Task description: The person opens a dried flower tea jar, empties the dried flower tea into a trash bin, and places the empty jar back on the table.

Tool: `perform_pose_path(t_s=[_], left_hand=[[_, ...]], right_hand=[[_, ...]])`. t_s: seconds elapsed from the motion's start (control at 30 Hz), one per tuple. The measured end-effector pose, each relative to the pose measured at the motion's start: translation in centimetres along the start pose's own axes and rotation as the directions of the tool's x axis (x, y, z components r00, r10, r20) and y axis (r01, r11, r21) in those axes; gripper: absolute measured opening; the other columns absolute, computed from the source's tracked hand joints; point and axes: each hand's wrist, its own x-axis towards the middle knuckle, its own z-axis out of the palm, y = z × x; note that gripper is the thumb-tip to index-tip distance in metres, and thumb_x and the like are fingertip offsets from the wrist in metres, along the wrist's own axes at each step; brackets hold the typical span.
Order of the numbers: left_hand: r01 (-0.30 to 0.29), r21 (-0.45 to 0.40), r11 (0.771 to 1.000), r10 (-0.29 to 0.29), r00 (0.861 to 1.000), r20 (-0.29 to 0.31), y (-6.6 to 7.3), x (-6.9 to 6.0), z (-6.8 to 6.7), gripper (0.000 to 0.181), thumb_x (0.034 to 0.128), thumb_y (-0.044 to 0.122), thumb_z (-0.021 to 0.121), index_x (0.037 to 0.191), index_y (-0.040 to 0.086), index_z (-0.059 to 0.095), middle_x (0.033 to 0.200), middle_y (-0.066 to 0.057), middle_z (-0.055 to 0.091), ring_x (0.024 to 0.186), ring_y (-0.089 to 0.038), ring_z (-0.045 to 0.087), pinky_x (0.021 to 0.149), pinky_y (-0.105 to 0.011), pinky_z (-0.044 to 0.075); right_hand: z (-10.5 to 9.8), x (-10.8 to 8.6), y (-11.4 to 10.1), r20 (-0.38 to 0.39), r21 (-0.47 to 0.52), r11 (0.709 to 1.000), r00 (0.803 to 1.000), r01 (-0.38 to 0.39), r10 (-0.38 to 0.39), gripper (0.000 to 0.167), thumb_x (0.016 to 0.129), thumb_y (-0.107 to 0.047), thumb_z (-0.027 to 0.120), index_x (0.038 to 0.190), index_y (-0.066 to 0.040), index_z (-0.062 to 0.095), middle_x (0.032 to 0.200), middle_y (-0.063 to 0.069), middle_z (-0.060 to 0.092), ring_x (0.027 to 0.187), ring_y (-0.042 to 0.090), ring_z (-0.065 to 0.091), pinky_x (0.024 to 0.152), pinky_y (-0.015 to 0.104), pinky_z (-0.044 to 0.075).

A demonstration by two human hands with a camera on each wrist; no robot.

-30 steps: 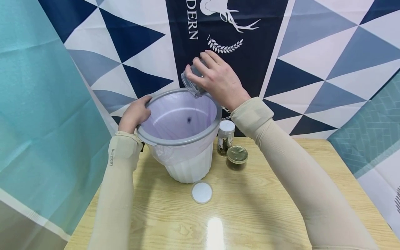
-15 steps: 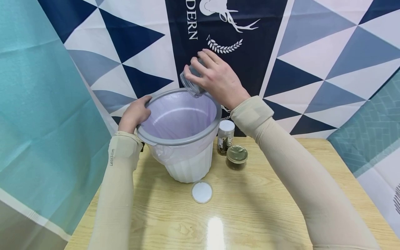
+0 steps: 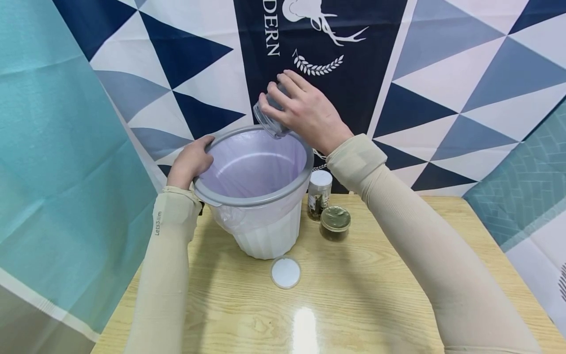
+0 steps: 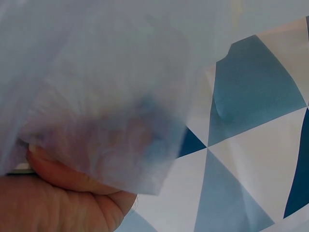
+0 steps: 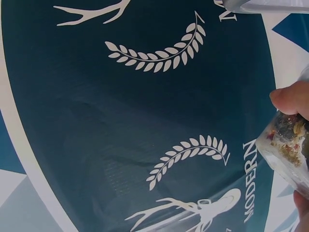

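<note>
A white waste bin (image 3: 267,241) with a grey rim and a thin purplish liner stands on the table. My left hand (image 3: 191,162) grips the rim at its left side, thumb on top. In the left wrist view, the translucent liner (image 4: 106,87) hangs over part of that hand. Above the bin's back right rim, my right hand (image 3: 305,110) holds a clear jar (image 3: 268,123), tilted with its mouth down toward the bin. Brown and reddish dried bits (image 5: 292,145) show inside the jar in the right wrist view. The bin's bottom is out of sight.
Right of the bin stand a clear jar with a white lid (image 3: 319,194) and a short jar with a gold-green lid (image 3: 335,220). A round white lid (image 3: 285,273) lies in front on the wooden table (image 3: 247,314). Patterned cloth (image 3: 203,83) hangs close behind.
A small dark clump seen inside the bin one second ago is out of sight. The right hand and tilted jar have shifted slightly left. The left hand stays on the rim.
</note>
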Motion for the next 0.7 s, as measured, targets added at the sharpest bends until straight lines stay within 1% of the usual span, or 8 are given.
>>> perform_pose_path(t_s=[0.13, 0.23, 0.4, 0.53, 0.7], left_hand=[[-0.003, 0.012, 1.0, 0.003, 1.0, 0.002, 0.07, 0.04, -0.04, 0.072, 0.0939, 0.002, 0.037, 0.164, 0.009, 0.027, 0.164, -0.026, 0.033, 0.143, -0.045, 0.043, 0.117, -0.059, 0.038], [0.004, 0.011, 1.0, -0.004, 1.0, 0.007, 0.07, 0.01, -0.06, 0.072, 0.094, 0.002, 0.037, 0.165, 0.01, 0.026, 0.164, -0.026, 0.033, 0.142, -0.045, 0.044, 0.116, -0.059, 0.038], [0.007, 0.001, 1.0, -0.007, 1.0, 0.008, 0.08, -0.06, 0.0, 0.072, 0.0944, 0.002, 0.037, 0.165, 0.01, 0.026, 0.165, -0.026, 0.033, 0.139, -0.045, 0.046, 0.114, -0.059, 0.041], [0.003, -0.007, 1.0, -0.003, 1.0, -0.001, 0.01, -0.03, 0.01, 0.072, 0.094, 0.003, 0.037, 0.165, 0.01, 0.027, 0.164, -0.026, 0.034, 0.138, -0.045, 0.047, 0.114, -0.059, 0.04], [0.0, -0.006, 1.0, 0.0, 1.0, -0.002, -0.04, 0.02, -0.01, 0.071, 0.0944, 0.003, 0.037, 0.165, 0.01, 0.027, 0.164, -0.026, 0.033, 0.14, -0.045, 0.046, 0.116, -0.059, 0.039]], right_hand=[[-0.05, 0.07, 0.13, -0.001, -0.001, 1.0, 1.0, 0.012, -0.012, 0.05, 0.1, 0.019, 0.034, 0.135, -0.009, 0.056, 0.135, 0.016, 0.062, 0.131, 0.039, 0.055, 0.126, 0.042, 0.032], [-0.07, 0.08, 0.25, 0.003, 0.001, 1.0, 1.0, 0.019, -0.019, 0.052, 0.1, 0.02, 0.035, 0.136, -0.01, 0.056, 0.136, 0.015, 0.062, 0.132, 0.038, 0.055, 0.127, 0.04, 0.03], [-0.15, 0.05, 0.46, 0.009, -0.001, 1.0, 0.999, 0.031, -0.031, 0.054, 0.097, 0.021, 0.041, 0.138, -0.01, 0.056, 0.137, 0.015, 0.061, 0.133, 0.036, 0.055, 0.129, 0.04, 0.026], [-0.18, 0.04, 0.55, 0.0, 0.002, 0.999, 1.0, 0.032, -0.032, 0.054, 0.095, 0.02, 0.044, 0.138, -0.01, 0.055, 0.137, 0.016, 0.061, 0.133, 0.036, 0.055, 0.129, 0.04, 0.026], [-0.21, 0.06, 0.62, -0.012, 0.009, 1.0, 1.0, 0.026, -0.026, 0.052, 0.096, 0.019, 0.043, 0.137, -0.01, 0.056, 0.136, 0.016, 0.061, 0.132, 0.037, 0.055, 0.128, 0.039, 0.027]])
